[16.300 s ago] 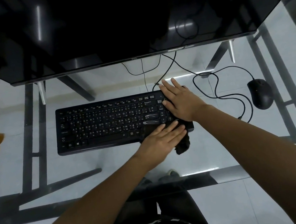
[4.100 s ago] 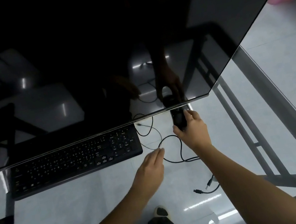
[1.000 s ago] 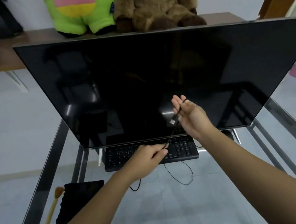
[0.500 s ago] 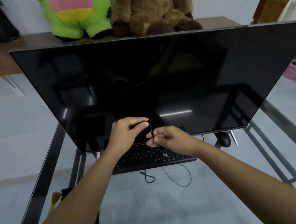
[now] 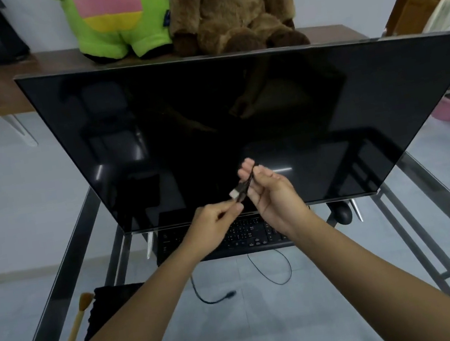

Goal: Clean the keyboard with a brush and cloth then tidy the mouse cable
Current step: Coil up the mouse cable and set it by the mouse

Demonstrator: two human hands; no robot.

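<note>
The step in hand looks like coiling the mouse cable (image 5: 249,178) into neat loops. Done well, each turn should match the last in size, the plug (image 5: 238,194) kept pinched so the bundle cannot unwind, slack fed gently without yanking the mouse (image 5: 342,214), which sits on the tabletop (image 5: 272,325) at three o'clock of the keyboard (image 5: 245,233). The right hand (image 5: 273,192) is half open, its fingers (image 5: 246,167) lightly curled with the cable draped across them. The left hand (image 5: 214,225) is closed narrow, pinching the cable just below the plug. Brush (image 5: 76,326) and cloth (image 5: 107,309) lie at eight o'clock.
</note>
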